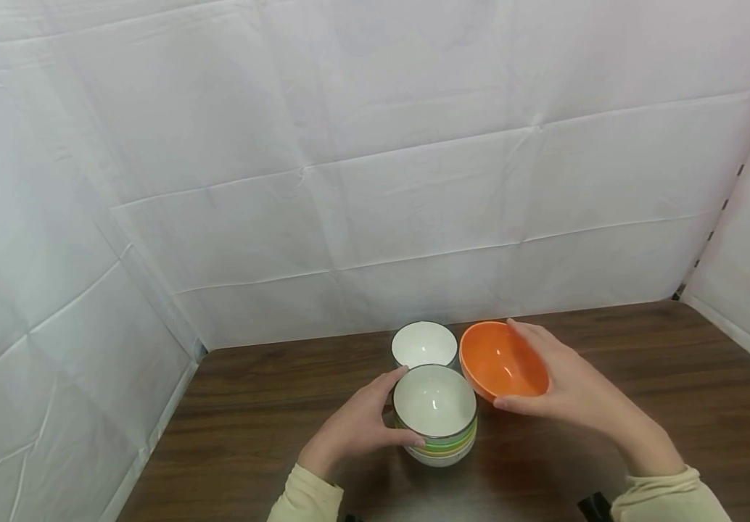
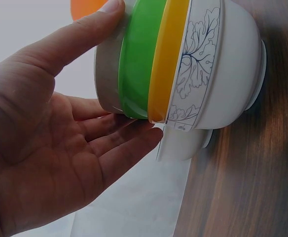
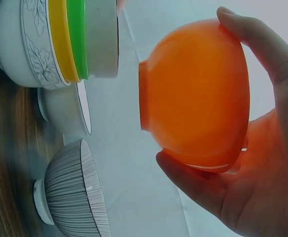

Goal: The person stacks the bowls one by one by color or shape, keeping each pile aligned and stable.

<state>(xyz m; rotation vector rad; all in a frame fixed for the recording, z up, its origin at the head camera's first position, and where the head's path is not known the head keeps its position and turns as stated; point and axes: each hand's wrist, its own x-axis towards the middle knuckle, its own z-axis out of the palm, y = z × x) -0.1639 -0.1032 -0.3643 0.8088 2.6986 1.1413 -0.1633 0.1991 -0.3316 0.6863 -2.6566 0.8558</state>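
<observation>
My right hand (image 1: 567,380) grips an orange bowl (image 1: 499,355) by its rim and side, with the thumb and fingers spread around it. The orange bowl is held up off the table and tilted, to the right of a bowl stack. That stack has a pale grey bowl (image 2: 107,74) on top, then a green bowl (image 2: 141,59), a yellow bowl (image 2: 169,59) and a white leaf-patterned bowl (image 2: 233,64) at the bottom. Around the stack's left side, my left hand (image 1: 362,420) holds the upper part between thumb and fingers.
Behind the stack stands another white bowl (image 1: 423,342). A grey-striped bowl (image 3: 70,190) stands on the table in the right wrist view, hidden in the head view. The dark wooden table (image 1: 251,435) ends at white fabric walls (image 1: 414,181) at the back and sides.
</observation>
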